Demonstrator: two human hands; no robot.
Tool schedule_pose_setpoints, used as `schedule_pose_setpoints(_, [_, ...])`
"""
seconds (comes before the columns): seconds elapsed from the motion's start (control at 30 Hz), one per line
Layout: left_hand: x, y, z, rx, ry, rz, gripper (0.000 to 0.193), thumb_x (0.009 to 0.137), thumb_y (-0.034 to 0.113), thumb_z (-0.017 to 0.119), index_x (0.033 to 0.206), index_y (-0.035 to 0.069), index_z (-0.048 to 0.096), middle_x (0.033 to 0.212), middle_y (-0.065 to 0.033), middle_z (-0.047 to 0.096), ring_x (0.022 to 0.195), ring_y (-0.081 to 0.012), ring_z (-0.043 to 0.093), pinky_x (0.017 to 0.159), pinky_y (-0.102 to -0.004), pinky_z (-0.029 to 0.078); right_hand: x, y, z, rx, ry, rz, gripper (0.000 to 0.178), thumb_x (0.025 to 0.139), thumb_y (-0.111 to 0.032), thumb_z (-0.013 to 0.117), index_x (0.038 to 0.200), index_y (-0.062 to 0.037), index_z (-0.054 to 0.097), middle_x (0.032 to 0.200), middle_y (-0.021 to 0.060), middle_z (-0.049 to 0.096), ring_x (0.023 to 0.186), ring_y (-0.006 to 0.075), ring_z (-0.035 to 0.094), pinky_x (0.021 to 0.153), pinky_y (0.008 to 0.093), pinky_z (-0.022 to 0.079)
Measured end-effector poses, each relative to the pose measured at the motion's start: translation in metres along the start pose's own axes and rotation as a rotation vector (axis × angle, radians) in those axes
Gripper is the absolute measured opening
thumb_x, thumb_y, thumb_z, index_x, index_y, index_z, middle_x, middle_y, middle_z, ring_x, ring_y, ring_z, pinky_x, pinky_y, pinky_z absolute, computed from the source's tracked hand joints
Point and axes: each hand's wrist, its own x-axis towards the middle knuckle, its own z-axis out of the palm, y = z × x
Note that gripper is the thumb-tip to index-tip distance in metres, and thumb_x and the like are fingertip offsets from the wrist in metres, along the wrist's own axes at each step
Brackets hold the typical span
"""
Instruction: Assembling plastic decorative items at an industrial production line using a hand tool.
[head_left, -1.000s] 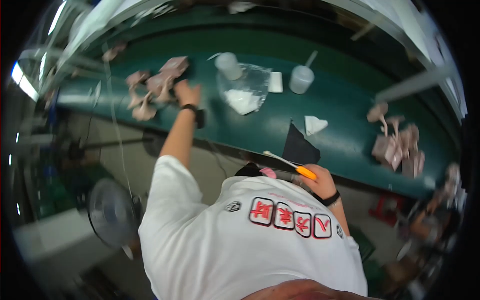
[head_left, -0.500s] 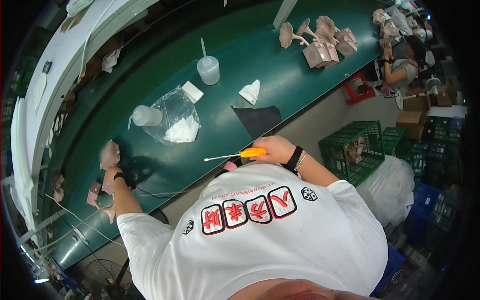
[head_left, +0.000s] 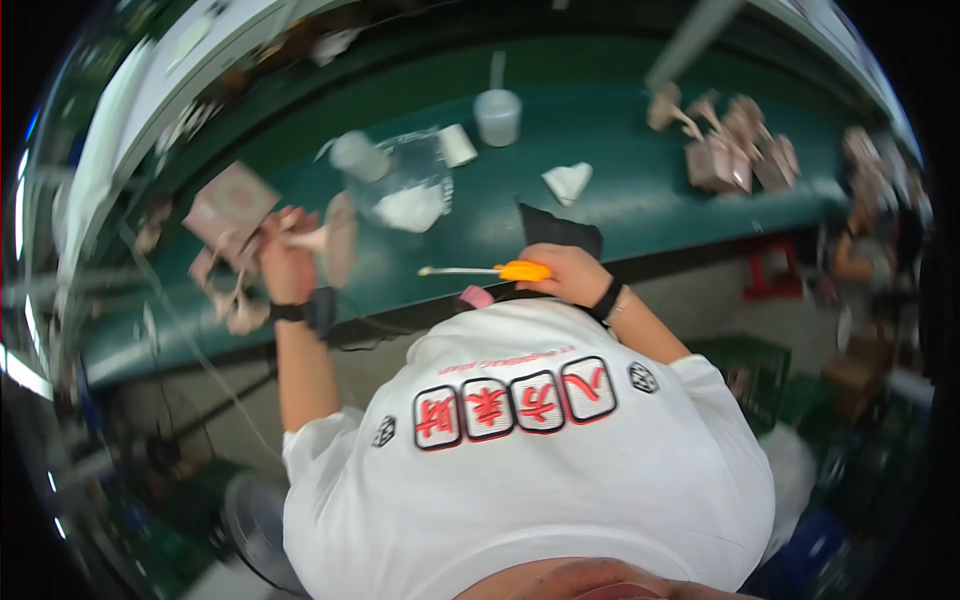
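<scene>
White tee [head_left: 560, 490], red print [head_left: 517, 403]

From where I'm standing, the tee looks loose, short-sleeved and round-necked. Four black-edged tiles with red characters cross it, a thin red line [head_left: 512, 361] beside them, a small black emblem [head_left: 384, 431] at either end. A black band [head_left: 288, 312] with a blurred dark piece [head_left: 321, 312] circles the left wrist; the right has a black wristband [head_left: 608, 298] and a thin bracelet [head_left: 622, 304].

Pink horned box [head_left: 230, 205] in left hand [head_left: 287, 262]; orange-handled tool [head_left: 515, 271] in right hand [head_left: 573, 275].

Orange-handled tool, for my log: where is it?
In the head view, the orange-handled tool is in the right hand, just below the black sheet, tip leftward.
</scene>
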Motion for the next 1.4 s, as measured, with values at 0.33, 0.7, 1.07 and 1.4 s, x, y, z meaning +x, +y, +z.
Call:
schedule_pose_setpoints(0.33, [-0.240, -0.071, 0.066, -0.419, 0.262, -0.070, 0.017, 0.101, 0.029, 0.057, 0.109, 0.014, 0.055, 0.102, 0.0010, 0.057, 0.098, -0.0159, 0.058, 0.096, -0.0421, 0.049, -0.048, -0.008, -0.067, -0.024, -0.195, -0.138, 0.032, 0.082, -0.024, 0.077, 0.103, -0.0033, 0.064, 0.094, 0.0151, 0.065, 0.085, 0.0352, 0.063, 0.074, 0.0372, 0.050])
schedule_pose_setpoints(0.7, [-0.386, -0.092, 0.055, -0.173, 0.812, 0.185, 0.016, 0.103, 0.020, 0.053, 0.116, 0.011, 0.050, 0.100, 0.0003, 0.056, 0.085, -0.0127, 0.055, 0.090, -0.0344, 0.050, -0.062, -0.032, -0.080, -0.230, -0.468, -0.359, 0.036, 0.084, -0.034, 0.074, 0.087, -0.0022, 0.058, 0.082, 0.0161, 0.061, 0.075, 0.0389, 0.060, 0.064, 0.0430, 0.047])
schedule_pose_setpoints(1.07, [-0.491, -0.062, -0.024, 1.175, 0.786, 0.067, 0.017, 0.094, 0.006, 0.057, 0.111, 0.009, 0.060, 0.094, -0.0058, 0.054, 0.091, -0.0220, 0.056, 0.083, -0.0367, 0.047, -0.035, -0.058, -0.037, -0.236, -0.475, -0.470, 0.036, 0.086, -0.035, 0.073, 0.087, -0.0021, 0.059, 0.081, 0.0176, 0.061, 0.074, 0.0387, 0.060, 0.064, 0.0436, 0.047])
schedule_pose_setpoints(1.4, [-0.494, 0.029, -0.001, 2.324, -0.089, -0.034, 0.018, 0.086, 0.014, 0.057, 0.100, 0.013, 0.068, 0.089, -0.0055, 0.052, 0.094, -0.0239, 0.055, 0.090, -0.0383, 0.041, -0.035, -0.067, -0.013, -0.262, -0.672, -0.556, 0.038, 0.087, -0.039, 0.070, 0.085, -0.0030, 0.059, 0.080, 0.0165, 0.063, 0.075, 0.0377, 0.062, 0.066, 0.0438, 0.049])
